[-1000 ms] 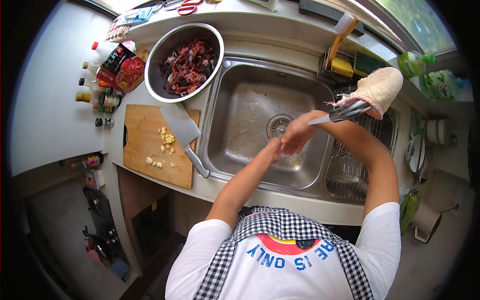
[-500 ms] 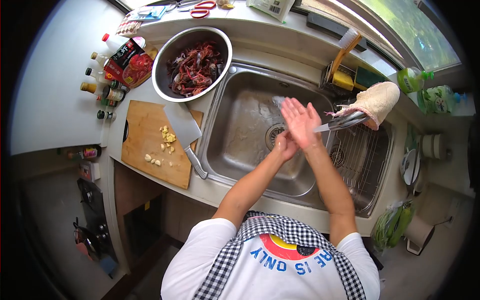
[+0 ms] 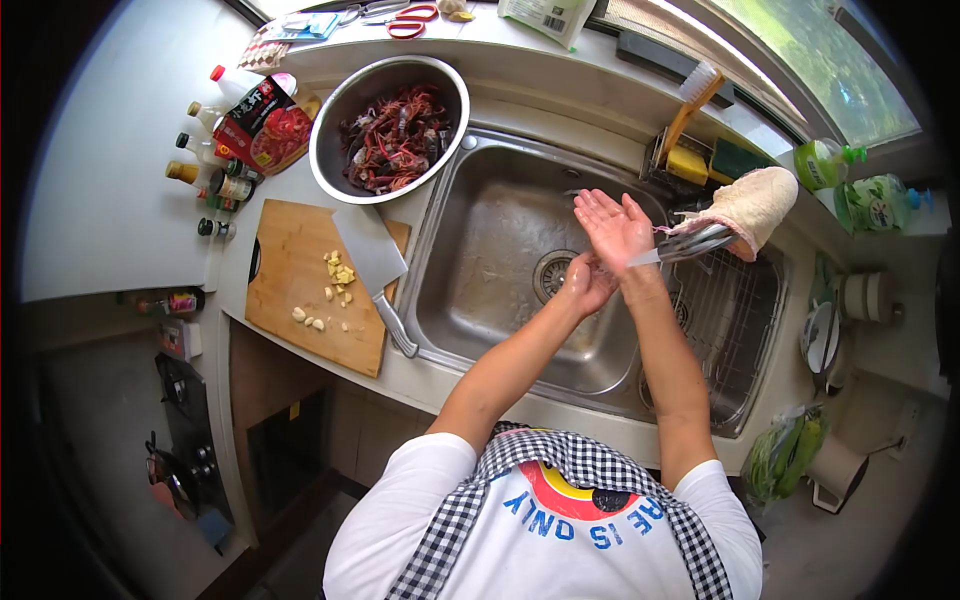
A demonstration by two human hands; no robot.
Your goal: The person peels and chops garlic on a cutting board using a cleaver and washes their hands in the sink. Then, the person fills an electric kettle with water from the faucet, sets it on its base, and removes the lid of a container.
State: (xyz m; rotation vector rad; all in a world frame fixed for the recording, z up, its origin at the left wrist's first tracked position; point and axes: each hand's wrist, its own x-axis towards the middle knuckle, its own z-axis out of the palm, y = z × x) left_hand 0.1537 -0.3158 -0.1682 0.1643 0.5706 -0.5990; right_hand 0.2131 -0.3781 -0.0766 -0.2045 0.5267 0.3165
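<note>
In the head view, the right hand (image 3: 614, 228) is spreading palm-up beside the tap (image 3: 692, 243) over the sink (image 3: 485, 250), the left hand (image 3: 590, 284) touching its wrist, grip unclear. Good rinsing is likely calling for slow turning there.

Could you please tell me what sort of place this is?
It looks like a kitchen, probably a home one, given the rectangular steel sink, brown wooden cutting board and round metal bowl of red crayfish.

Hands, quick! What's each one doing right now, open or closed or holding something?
Right hand: open, palm up, holding nothing.
Left hand: partly hidden behind the other; open or closed can't be told.
</note>
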